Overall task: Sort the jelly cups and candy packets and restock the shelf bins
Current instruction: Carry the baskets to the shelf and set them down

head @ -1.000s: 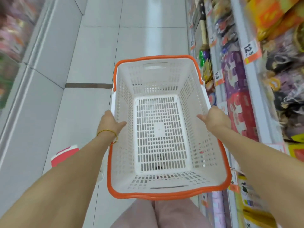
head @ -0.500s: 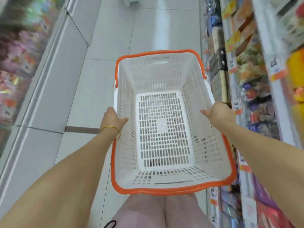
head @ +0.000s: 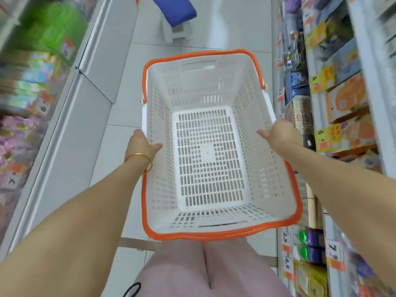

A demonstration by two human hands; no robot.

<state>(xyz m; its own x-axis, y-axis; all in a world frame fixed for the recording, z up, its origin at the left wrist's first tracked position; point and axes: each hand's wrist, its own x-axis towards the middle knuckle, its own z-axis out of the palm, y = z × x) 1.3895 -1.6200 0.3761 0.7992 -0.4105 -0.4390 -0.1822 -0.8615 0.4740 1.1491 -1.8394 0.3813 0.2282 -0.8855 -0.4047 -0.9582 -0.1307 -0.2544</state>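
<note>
I hold a white slotted shopping basket (head: pixel 214 82) with an orange rim in front of my waist, and nothing lies in it. My left hand (head: pixel 140 144), with a gold bangle at the wrist, grips the basket's left rim. My right hand (head: pixel 278 136) grips the right rim, thumb inside the wall. No jelly cups or candy packets are in my hands. Packaged goods on the right shelves (head: pixel 334 86) and left shelves (head: pixel 27 88) are blurred, so I cannot tell which are candy or jelly.
I stand in a narrow aisle with a white tiled floor (head: pixel 120 116). A white step stool with a blue top (head: pixel 175 16) stands ahead in the aisle. Orange price tags (head: pixel 287 243) line the right shelf edges. A white shelf base (head: pixel 70 129) runs along the left.
I have moved forward along the aisle with the basket held the same way. The shelves have slid past and the blue-topped stool has come into view ahead.
</note>
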